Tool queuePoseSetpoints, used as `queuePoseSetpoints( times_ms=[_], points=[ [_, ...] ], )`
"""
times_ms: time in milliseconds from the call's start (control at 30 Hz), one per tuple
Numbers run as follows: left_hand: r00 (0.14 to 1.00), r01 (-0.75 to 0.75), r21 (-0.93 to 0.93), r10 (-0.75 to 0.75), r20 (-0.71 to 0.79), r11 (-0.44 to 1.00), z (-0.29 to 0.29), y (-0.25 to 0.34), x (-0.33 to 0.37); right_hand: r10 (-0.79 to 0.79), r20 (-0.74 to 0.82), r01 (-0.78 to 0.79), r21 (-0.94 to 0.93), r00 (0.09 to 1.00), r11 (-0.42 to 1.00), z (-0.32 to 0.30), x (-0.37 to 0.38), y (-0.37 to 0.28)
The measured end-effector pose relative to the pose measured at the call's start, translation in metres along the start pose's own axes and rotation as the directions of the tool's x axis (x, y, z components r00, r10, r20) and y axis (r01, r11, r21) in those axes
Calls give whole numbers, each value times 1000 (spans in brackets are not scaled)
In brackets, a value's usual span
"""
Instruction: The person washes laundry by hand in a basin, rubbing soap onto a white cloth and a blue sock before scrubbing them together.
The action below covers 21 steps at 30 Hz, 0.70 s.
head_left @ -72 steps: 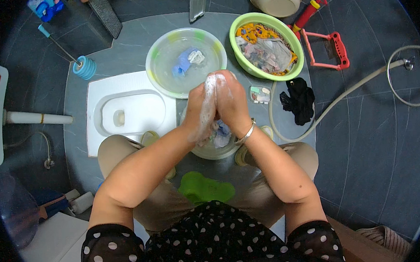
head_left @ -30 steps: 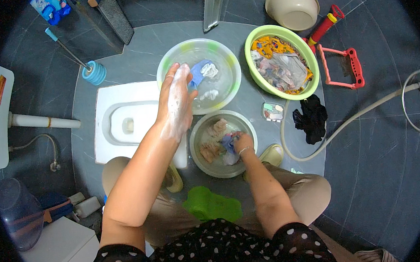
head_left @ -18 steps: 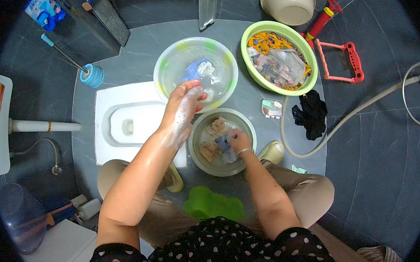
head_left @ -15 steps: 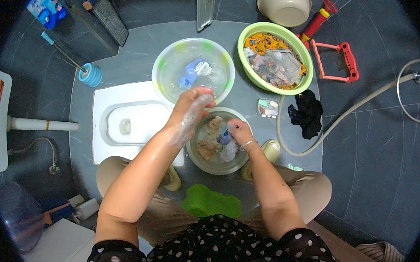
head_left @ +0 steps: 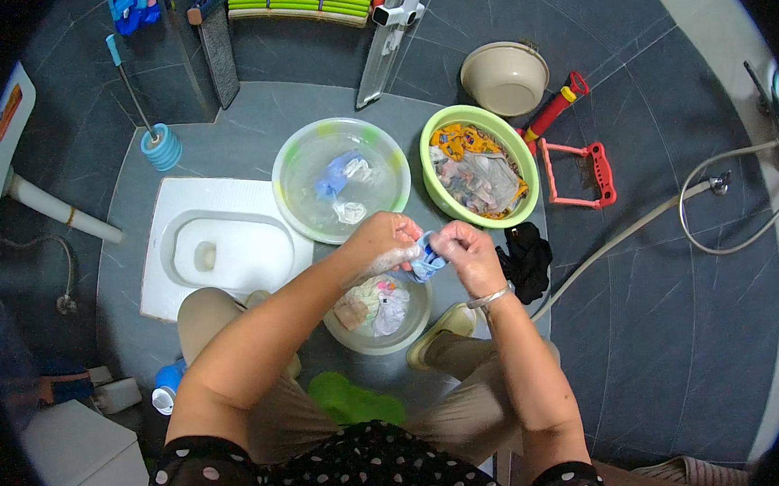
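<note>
A small blue piece of clothing, perhaps a sock, is stretched between my hands above the grey basin. My left hand, with suds on its wrist, pinches one side of it. The other side is pinched by my right hand, which has a bracelet at the wrist. White and tan clothes lie in the grey basin below, partly hidden by my left forearm. Just beyond, a pale basin with green patches holds water, a light blue cloth and white pieces.
A squat toilet lies to the left. At the right stand a green basin of colourful clothes, black cloth, a red pump and a hose. A blue bottle is beside my left knee.
My right hand has lifted the blue garment from the grey basin, and my left hand has come back to grip it too. Another white piece now shows in the far basin. The view has shifted.
</note>
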<state>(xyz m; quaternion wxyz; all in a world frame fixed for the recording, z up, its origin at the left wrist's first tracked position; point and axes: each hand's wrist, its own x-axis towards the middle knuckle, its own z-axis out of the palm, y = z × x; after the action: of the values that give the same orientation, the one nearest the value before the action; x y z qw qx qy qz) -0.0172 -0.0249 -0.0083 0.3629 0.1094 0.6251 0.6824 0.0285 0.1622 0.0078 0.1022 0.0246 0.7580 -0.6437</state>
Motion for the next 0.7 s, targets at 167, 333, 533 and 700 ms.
queuePoseSetpoints(
  times_ms=[167, 333, 533, 700],
  points=[
    [977, -119, 227, 155, -147, 967, 2, -9, 4, 16, 0, -16, -239, 1000, 971, -6, 0, 14],
    [922, -146, 536, 311, -230, 832, 7, -2, -2, -195, -124, 119, -452, 973, 884, -5, 4, 23],
    [900, -174, 608, 376, -222, 775, 8, -7, 1, -76, -104, 36, -340, 992, 940, 6, 10, 16],
    [980, -57, 547, 152, -131, 835, 8, 1, 3, -44, -104, 19, -233, 994, 972, 11, 14, 12]
  ],
)
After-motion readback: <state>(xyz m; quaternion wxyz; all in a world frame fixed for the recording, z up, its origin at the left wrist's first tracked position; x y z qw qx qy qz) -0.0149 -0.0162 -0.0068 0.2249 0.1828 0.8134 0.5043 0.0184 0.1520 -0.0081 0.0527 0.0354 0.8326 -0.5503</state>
